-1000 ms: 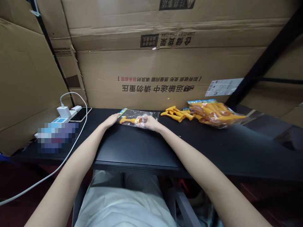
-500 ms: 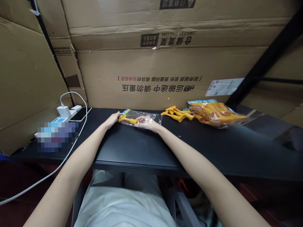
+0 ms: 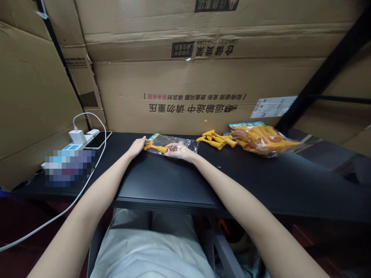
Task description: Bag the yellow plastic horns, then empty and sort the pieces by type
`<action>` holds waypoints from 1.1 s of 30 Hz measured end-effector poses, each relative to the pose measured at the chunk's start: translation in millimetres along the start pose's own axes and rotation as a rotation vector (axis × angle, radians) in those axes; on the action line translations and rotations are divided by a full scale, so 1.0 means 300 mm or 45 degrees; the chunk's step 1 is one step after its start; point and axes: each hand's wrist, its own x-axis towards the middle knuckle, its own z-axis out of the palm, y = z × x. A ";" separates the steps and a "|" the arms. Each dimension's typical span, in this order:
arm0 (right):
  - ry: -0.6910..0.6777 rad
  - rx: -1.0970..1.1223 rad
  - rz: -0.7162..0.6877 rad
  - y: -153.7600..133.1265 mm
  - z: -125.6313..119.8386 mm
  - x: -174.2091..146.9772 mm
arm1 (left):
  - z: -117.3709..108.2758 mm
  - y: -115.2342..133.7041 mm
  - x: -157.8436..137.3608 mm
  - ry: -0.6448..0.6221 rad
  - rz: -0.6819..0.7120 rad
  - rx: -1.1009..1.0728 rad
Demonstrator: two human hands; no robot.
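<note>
A clear plastic bag (image 3: 188, 143) with a colourful header lies on the black table, an orange T-shaped plastic piece (image 3: 159, 148) at its left part. At the header end, my left hand (image 3: 137, 147) pinches the bag's corner, close to the crossbar of the orange piece. My right hand (image 3: 180, 151) is curled around the other end of that piece; its fingertips are partly hidden, and I cannot tell whether they are inside the bag or under its film. To the right lie several loose orange T-shaped pieces (image 3: 216, 139).
A filled clear bag of orange pieces (image 3: 261, 139) sits at the right back. On the left are a power strip (image 3: 72, 146) with a white charger (image 3: 77, 136), a phone (image 3: 98, 140) and a white cable (image 3: 104, 154). Cardboard (image 3: 174, 81) walls the back.
</note>
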 end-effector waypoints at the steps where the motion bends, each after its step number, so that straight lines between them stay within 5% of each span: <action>1: -0.002 -0.004 -0.004 0.003 -0.001 0.001 | 0.002 0.005 -0.007 -0.022 0.052 0.060; 7: -0.068 0.005 -0.027 0.007 -0.006 0.001 | 0.022 0.035 -0.038 -0.212 0.213 0.421; 12: -0.036 -0.017 -0.009 0.007 -0.033 0.007 | 0.018 0.035 -0.031 -0.166 0.216 0.711; 17: 0.450 -0.171 0.075 0.043 -0.149 0.011 | -0.020 0.027 -0.025 0.091 0.115 1.016; 20: 0.850 -0.602 0.198 0.073 -0.247 -0.014 | -0.036 0.006 -0.020 0.206 0.073 1.047; 23: 1.042 -0.999 0.416 0.104 -0.324 -0.053 | -0.035 -0.023 -0.007 0.219 0.087 0.981; 29: 0.873 -1.150 0.814 0.150 -0.367 -0.082 | -0.023 -0.066 0.029 -0.012 0.139 0.930; 33: 0.745 -1.091 0.775 0.155 -0.358 -0.068 | -0.024 -0.082 0.040 -0.010 0.148 0.965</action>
